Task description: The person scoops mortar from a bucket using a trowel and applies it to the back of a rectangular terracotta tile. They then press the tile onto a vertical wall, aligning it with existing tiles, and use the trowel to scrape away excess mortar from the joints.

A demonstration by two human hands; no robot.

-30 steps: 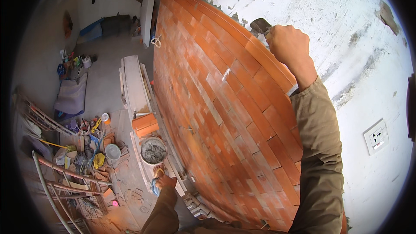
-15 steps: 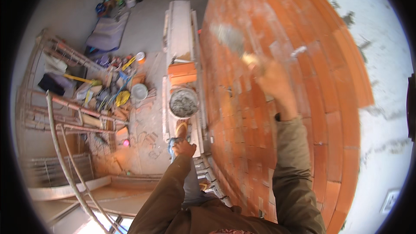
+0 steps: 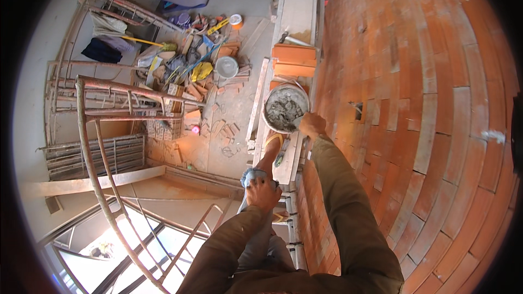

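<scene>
Hiding tool: R hand (image 3: pixel 312 126); mortar bucket (image 3: pixel 285 108)

The bucket (image 3: pixel 285 108) sits on the narrow plank (image 3: pixel 297 16), filling nearly its whole width. Just right of the bucket rises the brick wall (image 3: pixel 414 103), closing off that side; only a slim gap lies between bucket rim and wall, and the right hand (image 3: pixel 311 125) occupies it. Just beyond the bucket, stacked bricks (image 3: pixel 294 61) block the plank. Nearer than the bucket, a foot (image 3: pixel 271 152) and the left hand (image 3: pixel 262 193) take up the plank. Left of the bucket the plank ends in open air, with clutter (image 3: pixel 190 65) and scaffold pipes (image 3: pixel 109 109) far below.
</scene>
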